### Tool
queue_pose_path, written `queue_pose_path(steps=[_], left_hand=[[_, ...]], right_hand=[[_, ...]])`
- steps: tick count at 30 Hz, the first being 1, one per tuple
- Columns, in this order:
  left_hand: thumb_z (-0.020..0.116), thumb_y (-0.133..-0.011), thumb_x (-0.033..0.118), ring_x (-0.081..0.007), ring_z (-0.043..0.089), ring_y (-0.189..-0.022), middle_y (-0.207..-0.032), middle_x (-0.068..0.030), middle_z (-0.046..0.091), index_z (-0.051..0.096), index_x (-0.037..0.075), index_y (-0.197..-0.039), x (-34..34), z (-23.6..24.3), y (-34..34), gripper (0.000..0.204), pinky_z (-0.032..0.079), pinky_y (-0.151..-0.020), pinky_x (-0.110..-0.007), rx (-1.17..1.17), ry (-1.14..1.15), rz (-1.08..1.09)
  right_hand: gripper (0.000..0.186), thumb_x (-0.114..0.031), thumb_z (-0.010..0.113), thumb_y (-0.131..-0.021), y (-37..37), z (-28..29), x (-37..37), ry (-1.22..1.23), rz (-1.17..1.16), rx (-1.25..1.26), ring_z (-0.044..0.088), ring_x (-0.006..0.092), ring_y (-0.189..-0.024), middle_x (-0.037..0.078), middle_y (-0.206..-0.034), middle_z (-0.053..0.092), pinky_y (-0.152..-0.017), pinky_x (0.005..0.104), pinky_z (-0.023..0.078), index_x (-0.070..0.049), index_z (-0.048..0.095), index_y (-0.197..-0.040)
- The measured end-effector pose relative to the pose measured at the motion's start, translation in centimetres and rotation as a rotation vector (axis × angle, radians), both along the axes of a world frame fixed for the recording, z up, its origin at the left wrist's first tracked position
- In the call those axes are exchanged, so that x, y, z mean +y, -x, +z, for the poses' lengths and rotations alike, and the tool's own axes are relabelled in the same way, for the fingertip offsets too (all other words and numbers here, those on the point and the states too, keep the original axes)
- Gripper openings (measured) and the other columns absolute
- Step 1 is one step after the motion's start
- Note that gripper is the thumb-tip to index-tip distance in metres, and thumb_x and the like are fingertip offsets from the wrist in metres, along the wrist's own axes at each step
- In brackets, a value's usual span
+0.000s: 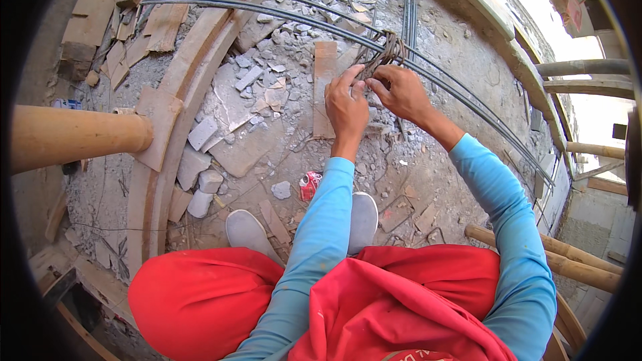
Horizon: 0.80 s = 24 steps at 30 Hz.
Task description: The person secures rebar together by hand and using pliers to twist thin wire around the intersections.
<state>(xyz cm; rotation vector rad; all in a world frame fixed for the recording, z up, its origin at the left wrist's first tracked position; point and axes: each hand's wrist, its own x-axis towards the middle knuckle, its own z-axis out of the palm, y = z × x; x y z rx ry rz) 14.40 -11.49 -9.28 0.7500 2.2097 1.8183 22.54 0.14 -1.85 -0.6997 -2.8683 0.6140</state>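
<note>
Several long steel bars (281,10) cross the upper middle, with shorter vertical bars (409,17) meeting them. At the crossing hangs a tangle of dark bent rods or wire (391,47). My left hand (346,97) is at the lower left of this tangle, fingers bent and closed at the strands. My right hand (396,90) is just beside it, fingertips pinched at the same dark strands. Exactly which strand each holds is hard to make out.
Broken concrete (200,134), a red crumpled can (309,186) and a plank (323,110) lie below. A curved timber form (180,67) runs along the left, beside a bamboo pole (73,137). More bamboo poles (578,269) stand at right. My grey shoes (363,220) rest among debris.
</note>
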Motion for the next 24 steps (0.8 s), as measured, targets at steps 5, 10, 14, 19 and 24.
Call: queue_pose_path(steps=[5,10,14,19,24], left_hand=[[0.071,-0.091,0.006,-0.0340,0.066,-0.095,-0.107,-0.0140,0.075,0.076,0.017,-0.121,-0.2,0.0,-0.2,0.033,0.051,-0.088,-0.046,0.067,0.042,0.026],[0.068,-0.093,0.004,-0.0345,0.065,-0.098,-0.108,-0.0146,0.071,0.075,0.014,-0.123,0.7,-0.8,0.3,0.032,0.050,-0.089,-0.044,0.069,-0.016,-0.063],[0.064,-0.098,0.006,-0.0218,0.068,-0.096,-0.114,-0.0134,0.076,0.070,0.007,-0.130,0.1,-1.2,2.1,0.033,0.052,-0.083,-0.036,-0.039,0.095,-0.104],[0.060,-0.099,0.005,-0.0191,0.064,-0.087,-0.105,-0.0098,0.073,0.070,0.008,-0.135,1.0,-4.1,4.2,0.038,0.050,-0.076,-0.034,0.083,0.023,-0.272],[0.060,-0.103,0.006,-0.0075,0.060,-0.091,-0.120,-0.0036,0.071,0.068,0.011,-0.139,0.4,-3.5,4.5,0.037,0.042,-0.069,-0.027,-0.177,0.149,-0.376]], right_hand=[[0.033,-0.034,0.074,-0.094,0.4,0.8,-0.1,0.049,-0.088,-0.130,0.071,0.0359,-0.075,0.019,-0.089,0.074,-0.068,0.0444,0.054,-0.001,0.075,-0.100],[0.041,-0.041,0.074,-0.094,-4.1,1.8,1.2,0.150,-0.181,-0.093,0.074,0.0364,-0.077,0.019,-0.085,0.076,-0.072,0.0446,0.058,-0.007,0.076,-0.117],[0.035,-0.037,0.071,-0.097,-12.1,5.6,-0.4,0.073,-0.331,0.022,0.073,0.0338,-0.076,0.017,-0.086,0.076,-0.069,0.0426,0.056,-0.003,0.075,-0.107],[0.027,-0.028,0.071,-0.098,-29.6,5.3,-10.5,0.159,-0.955,-0.131,0.066,0.0190,-0.069,0.010,-0.080,0.071,-0.068,0.0342,0.053,-0.002,0.073,-0.101],[0.029,-0.031,0.076,-0.089,-44.2,-0.1,-27.3,0.298,-1.464,-0.420,0.072,0.0366,-0.080,0.016,-0.082,0.073,-0.075,0.0476,0.054,-0.003,0.072,-0.086]])
